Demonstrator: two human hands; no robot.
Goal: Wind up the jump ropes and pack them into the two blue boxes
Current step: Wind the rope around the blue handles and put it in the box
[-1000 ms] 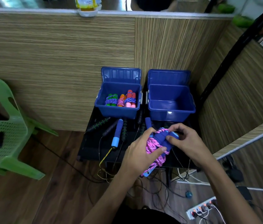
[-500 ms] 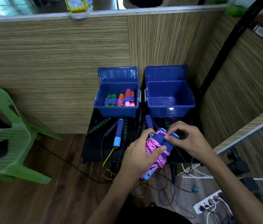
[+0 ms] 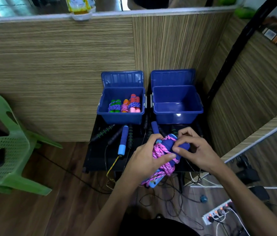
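Observation:
Two open blue boxes stand side by side on a small black table [image 3: 98, 157]. The left box [image 3: 120, 116] holds three wound rope bundles with green, orange and red handles. The right box [image 3: 178, 116] has nothing inside. Just in front of them my left hand [image 3: 144, 162] grips a jump rope [image 3: 164, 150] with blue foam handles and pink cord wound round them. My right hand [image 3: 195, 149] pinches the pink cord at the bundle's upper end. Loose ropes lie on the table: one with a blue handle [image 3: 123, 140], others with black handles [image 3: 102, 132].
A wood-grain partition rises right behind the boxes. A green plastic chair [image 3: 3, 147] stands at the left on the wooden floor. Tangled cables and a power strip [image 3: 219, 213] lie on the floor at the lower right.
The camera tilted slightly. My right fingers shifted along the top of the bundle, working the pink cord; my left hand kept its grip in place.

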